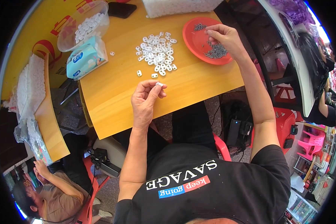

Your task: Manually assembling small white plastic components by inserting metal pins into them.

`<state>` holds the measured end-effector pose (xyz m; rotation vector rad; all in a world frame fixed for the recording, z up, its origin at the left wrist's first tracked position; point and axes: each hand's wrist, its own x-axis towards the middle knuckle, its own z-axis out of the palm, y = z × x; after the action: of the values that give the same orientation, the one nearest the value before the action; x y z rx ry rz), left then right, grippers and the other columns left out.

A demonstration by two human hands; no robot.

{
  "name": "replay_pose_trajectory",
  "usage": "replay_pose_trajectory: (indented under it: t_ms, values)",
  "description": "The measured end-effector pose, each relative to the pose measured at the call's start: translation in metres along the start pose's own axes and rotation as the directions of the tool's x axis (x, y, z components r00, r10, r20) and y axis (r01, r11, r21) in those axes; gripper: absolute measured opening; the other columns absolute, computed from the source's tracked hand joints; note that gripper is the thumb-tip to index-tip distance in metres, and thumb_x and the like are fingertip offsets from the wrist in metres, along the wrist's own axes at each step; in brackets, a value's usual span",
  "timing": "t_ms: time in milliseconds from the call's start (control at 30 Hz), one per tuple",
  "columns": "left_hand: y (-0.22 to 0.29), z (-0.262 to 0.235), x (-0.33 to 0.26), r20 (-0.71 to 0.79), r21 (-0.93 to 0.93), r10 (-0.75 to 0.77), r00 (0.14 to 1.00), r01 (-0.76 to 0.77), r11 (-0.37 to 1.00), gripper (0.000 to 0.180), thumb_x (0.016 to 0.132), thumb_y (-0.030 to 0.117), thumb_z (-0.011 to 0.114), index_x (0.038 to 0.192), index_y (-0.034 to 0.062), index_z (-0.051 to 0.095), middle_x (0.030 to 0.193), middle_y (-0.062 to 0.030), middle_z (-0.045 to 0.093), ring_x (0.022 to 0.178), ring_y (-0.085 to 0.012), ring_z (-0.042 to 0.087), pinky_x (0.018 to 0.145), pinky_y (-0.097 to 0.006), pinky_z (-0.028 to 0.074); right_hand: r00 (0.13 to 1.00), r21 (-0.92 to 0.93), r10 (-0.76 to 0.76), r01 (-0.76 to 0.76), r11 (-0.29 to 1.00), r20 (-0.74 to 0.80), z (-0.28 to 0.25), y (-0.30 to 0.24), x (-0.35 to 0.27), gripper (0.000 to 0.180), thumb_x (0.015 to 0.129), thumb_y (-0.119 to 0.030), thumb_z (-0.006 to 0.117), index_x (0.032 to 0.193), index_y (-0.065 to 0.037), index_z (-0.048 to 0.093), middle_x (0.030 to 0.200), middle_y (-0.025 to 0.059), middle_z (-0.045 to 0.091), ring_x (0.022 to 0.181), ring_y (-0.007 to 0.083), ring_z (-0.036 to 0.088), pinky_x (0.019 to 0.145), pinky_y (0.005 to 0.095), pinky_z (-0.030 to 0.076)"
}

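Note:
My left hand (146, 100) pinches one small white plastic piece (159, 84) between thumb and fingertips, just above the wooden table (115, 93). A loose pile of the same white pieces (157, 53) lies further back on the table. My right hand (224, 38) reaches into a red plate (195, 41), fingertips closed over a heap of small dark metal parts (215, 51); whether they hold one I cannot tell.
A clear plastic tub of white pieces (85, 26) and a tissue pack (86, 58) stand at the back left. A black phone (121, 9) and a white bag (179, 6) lie at the far edge. Another person (52, 190) sits lower left beside a second table.

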<state>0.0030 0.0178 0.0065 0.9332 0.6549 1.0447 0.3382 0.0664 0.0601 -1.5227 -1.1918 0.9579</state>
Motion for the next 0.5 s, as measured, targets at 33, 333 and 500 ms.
replay_pose_trajectory:
  t_ms: [33, 333, 500]
  values:
    - [0.0, 0.0, -0.001, -0.004, 0.0, -0.002, 1.0, 0.002, 1.0, 0.013, 0.094, 0.004, 0.061, 0.106, 0.0006, 0.06, 0.096, -0.012, 0.069, 0.077, -0.0126, 0.064, 0.073, -0.025, 0.052, 1.0, -0.002, -0.003, 0.003, 1.0, 0.001, 0.002, -0.001, -0.001, 0.019, 0.091, -0.016, 0.068, 0.102, -0.001, 0.07, 0.082, -0.0001, 0.067, 0.072, 0.0058, 0.061, 0.066, 0.0201, 0.05]
    - [0.001, 0.002, 0.004, -0.055, 0.006, -0.014, 0.998, 0.015, 1.0, 0.014, 0.095, 0.007, 0.062, 0.105, -0.0018, 0.06, 0.09, -0.0109, 0.07, 0.073, -0.0118, 0.064, 0.071, -0.024, 0.052, 0.964, 0.091, -0.167, 0.151, 0.984, 0.209, 0.075, -0.019, -0.047, 0.017, 0.095, -0.015, 0.063, 0.101, 0.001, 0.066, 0.082, 0.0003, 0.065, 0.067, 0.0049, 0.056, 0.061, 0.0198, 0.046]
    - [-0.001, 0.0, 0.006, -0.065, -0.078, -0.016, 0.998, 0.011, 0.997, 0.013, 0.094, 0.007, 0.063, 0.103, -0.0018, 0.06, 0.09, -0.0116, 0.07, 0.073, -0.0127, 0.064, 0.071, -0.025, 0.052, 0.961, 0.231, -0.079, 0.016, 0.973, 0.267, 0.138, -0.011, -0.086, 0.02, 0.097, -0.017, 0.062, 0.101, 0.002, 0.064, 0.085, 0.0018, 0.065, 0.069, 0.0062, 0.057, 0.062, 0.0206, 0.048]
